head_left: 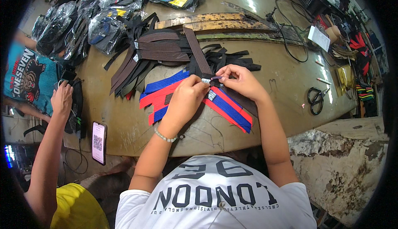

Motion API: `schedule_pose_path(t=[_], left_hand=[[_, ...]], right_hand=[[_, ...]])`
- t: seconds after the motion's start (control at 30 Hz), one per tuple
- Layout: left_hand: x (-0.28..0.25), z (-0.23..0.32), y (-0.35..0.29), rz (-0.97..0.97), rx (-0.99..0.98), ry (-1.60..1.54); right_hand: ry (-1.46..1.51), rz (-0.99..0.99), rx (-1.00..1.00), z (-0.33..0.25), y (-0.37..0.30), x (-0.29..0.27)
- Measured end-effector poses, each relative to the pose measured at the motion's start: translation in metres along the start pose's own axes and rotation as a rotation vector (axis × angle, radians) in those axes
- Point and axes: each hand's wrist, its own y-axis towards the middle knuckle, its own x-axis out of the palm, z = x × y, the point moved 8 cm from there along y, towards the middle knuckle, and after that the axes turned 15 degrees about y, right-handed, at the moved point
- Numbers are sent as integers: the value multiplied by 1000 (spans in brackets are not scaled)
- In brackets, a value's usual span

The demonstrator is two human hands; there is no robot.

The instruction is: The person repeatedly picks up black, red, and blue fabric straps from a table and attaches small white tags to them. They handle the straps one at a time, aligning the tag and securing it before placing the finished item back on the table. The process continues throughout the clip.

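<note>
Over red-and-blue webbing straps [230, 109] on the worktable [286, 96], the right hand [241, 82] pinches a narrow dark strip [217, 78], probably best kept flat and steady, between nearly closed fingertips, while the left hand [186, 96] curls tightly beside it, its hold impossible to tell.

- White shirt [219, 164]: large dark lettering and a number, upside down in view, with a line of smaller print.
- Teal shirt [45, 72] at left: bold white and red lettering around an animal print.
- Phone [98, 125]: square code [98, 143] on its screen.
- Red-and-blue straps [232, 112]: small pale labels [212, 95], illegible.
- Tabletop [290, 79]: hand-drawn letter-like mark [272, 85].
</note>
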Motion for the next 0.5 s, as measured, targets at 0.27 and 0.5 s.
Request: schedule_pose_path(t=[0.27, 0.5], left_hand=[[2, 17, 0, -42, 132, 28], [15, 96, -27, -635, 373, -483]], right_hand=[[320, 122, 91, 13, 1, -6], [401, 140, 102, 15, 3, -7]])
